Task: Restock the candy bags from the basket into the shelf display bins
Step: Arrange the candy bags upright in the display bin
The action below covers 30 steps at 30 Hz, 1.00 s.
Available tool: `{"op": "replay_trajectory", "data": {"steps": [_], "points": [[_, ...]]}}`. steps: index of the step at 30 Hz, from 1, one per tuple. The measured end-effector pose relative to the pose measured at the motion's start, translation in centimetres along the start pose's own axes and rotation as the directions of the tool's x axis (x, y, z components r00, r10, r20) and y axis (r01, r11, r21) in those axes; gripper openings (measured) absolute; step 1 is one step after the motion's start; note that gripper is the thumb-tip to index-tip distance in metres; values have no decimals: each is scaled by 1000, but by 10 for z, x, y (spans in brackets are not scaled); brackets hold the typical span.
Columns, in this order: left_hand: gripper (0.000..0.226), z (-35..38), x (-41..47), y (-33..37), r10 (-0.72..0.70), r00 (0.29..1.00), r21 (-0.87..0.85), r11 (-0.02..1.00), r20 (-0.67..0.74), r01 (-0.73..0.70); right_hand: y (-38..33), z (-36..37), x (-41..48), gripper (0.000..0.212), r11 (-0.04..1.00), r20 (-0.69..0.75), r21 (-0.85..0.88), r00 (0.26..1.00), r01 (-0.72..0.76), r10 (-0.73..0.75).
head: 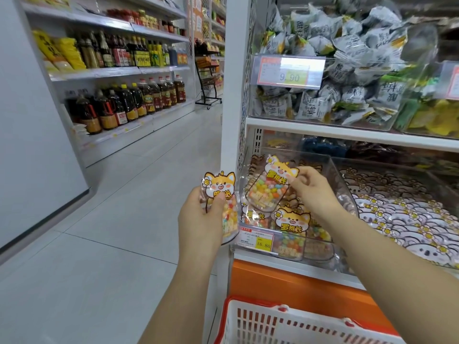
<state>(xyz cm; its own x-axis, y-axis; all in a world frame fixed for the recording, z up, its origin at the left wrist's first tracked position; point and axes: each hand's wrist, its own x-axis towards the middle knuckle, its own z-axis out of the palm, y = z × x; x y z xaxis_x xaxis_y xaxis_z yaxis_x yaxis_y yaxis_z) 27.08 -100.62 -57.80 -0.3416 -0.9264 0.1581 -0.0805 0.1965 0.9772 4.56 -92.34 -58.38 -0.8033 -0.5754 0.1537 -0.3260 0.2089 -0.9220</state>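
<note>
My left hand (201,219) grips a fox-printed candy bag (222,192) of coloured sweets, upright, just left of the shelf. My right hand (310,189) pinches a second fox candy bag (270,187) by its top right corner, holding it over the clear display bin (332,170) on the lower shelf. More bags of the same kind (293,224) lie in that bin behind a 16.80 price tag (258,240). The white basket with a red rim (280,321) stands below my arms; what it holds is out of view.
A neighbouring bin (409,219) to the right holds koala-printed bags. The shelf above carries bins of grey snack packets (330,70). An orange base panel (285,281) is under the shelf. Across the tiled aisle (111,219) stand shelves of oil and sauce bottles (129,103).
</note>
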Motion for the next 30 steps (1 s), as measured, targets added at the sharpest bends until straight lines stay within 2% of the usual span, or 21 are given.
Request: {"op": "replay_trajectory", "data": {"steps": [4, 6, 9, 13, 15, 17, 18, 20, 21, 22, 23, 25, 26, 28, 30], "points": [[22, 1, 0, -1, 6, 1000, 14, 1000, 12, -7, -4, 9, -8, 19, 931, 277, -326, 958, 163, -71], [24, 2, -1, -1, -1, 1000, 12, 1000, 21, 1, -5, 18, -8, 17, 842, 380, -462, 920, 278, -96], [26, 3, -2, 0, -3, 1000, 22, 1000, 30, 3, -3, 28, -8, 11, 656, 429, -644, 896, 394, -116], [24, 2, -1, -1, 0, 999, 30, 1000, 37, -1, -4, 32, -14, 15, 428, 493, -760, 863, 489, -112], [24, 2, -1, -1, 3, 999, 34, 999, 49, -5, -8, 29, -14, 16, 371, 566, -754, 823, 541, -50], [24, 3, -2, -2, 5, 997, 28, 1000, 74, -7, -12, 20, -13, 16, 425, 584, -716, 809, 554, -69], [23, 4, -2, -2, 9, 996, 21, 1000, 91, -11, -15, 13, -13, 16, 513, 542, -678, 830, 527, -137], [19, 6, -2, -3, 15, 989, -14, 1000, 147, -13, -27, -4, -18, 18, 791, 394, -467, 894, 395, -214], [17, 8, -3, -3, 18, 982, -41, 999, 186, -11, -34, -12, -23, 21, 904, 370, -307, 912, 297, -174], [16, 11, -4, -2, 24, 973, -68, 998, 231, -8, -41, -19, -29, 25, 968, 406, -151, 906, 199, -123], [17, 15, -6, 1, 29, 960, -90, 996, 278, -4, -46, -25, -35, 28, 987, 462, -75, 882, 145, -95], [20, 27, -10, 8, 41, 929, -125, 992, 368, 5, -53, -33, -46, 34, 982, 559, -67, 822, 175, -108], [20, 34, -11, 13, 51, 913, -145, 989, 404, 8, -55, -36, -49, 33, 978, 566, -73, 816, 197, -122], [20, 49, -8, 21, 86, 894, -181, 983, 440, -6, -55, -47, -50, 28, 967, 485, -100, 861, 233, -157], [25, 64, -1, 24, 128, 892, -153, 986, 434, -67, -50, -65, -45, 26, 958, 320, -137, 926, 253, -199]]}}
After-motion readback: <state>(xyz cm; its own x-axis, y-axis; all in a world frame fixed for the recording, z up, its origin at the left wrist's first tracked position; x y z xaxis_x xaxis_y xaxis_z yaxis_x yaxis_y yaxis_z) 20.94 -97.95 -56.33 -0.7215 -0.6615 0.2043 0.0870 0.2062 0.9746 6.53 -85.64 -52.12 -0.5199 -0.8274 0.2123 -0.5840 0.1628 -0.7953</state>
